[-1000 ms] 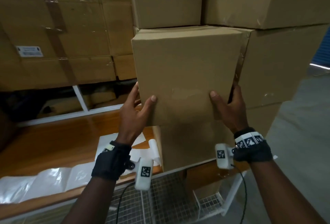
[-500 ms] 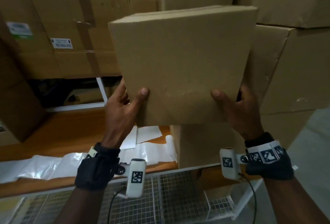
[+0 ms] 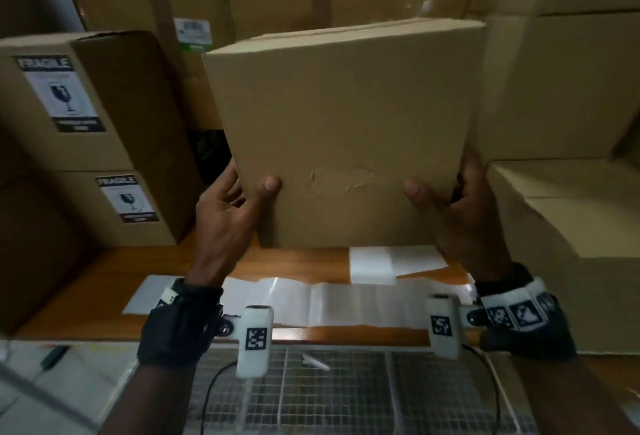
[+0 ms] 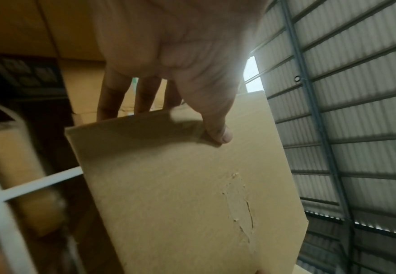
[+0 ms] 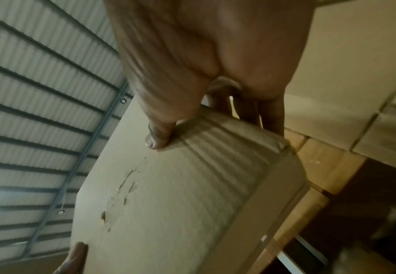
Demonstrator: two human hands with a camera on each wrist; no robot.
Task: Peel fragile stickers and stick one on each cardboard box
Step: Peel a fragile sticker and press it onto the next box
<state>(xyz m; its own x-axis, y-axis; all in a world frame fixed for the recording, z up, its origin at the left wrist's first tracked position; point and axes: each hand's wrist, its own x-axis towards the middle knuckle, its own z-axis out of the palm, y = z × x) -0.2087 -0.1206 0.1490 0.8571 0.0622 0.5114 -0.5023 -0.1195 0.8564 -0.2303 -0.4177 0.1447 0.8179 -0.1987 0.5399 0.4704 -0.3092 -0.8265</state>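
Stacked cardboard fills the background behind a wooden counter, with a corrugated metal wall showing in both wrist views. At the counter's left end stand two labelled boxes, one on the other: the upper box and the lower box each carry a black-and-white fragile sticker on the near face. Along the counter's front edge lies a strip of glossy white backing sheets, with another white sheet just behind it toward the right.

Above the middle of the counter a plain cardboard box is held clear of the wood, tilted slightly, with no sticker on its near face, only a torn scuff patch low down. The left hand grasps its lower left corner, thumb pressed on the near face and fingers wrapped behind the side edge. The right hand grasps the lower right corner the same way, thumb on the front, fingers round the side. To the right, larger plain cartons are stacked against the counter's right end. Below the front edge runs a white wire-mesh shelf.
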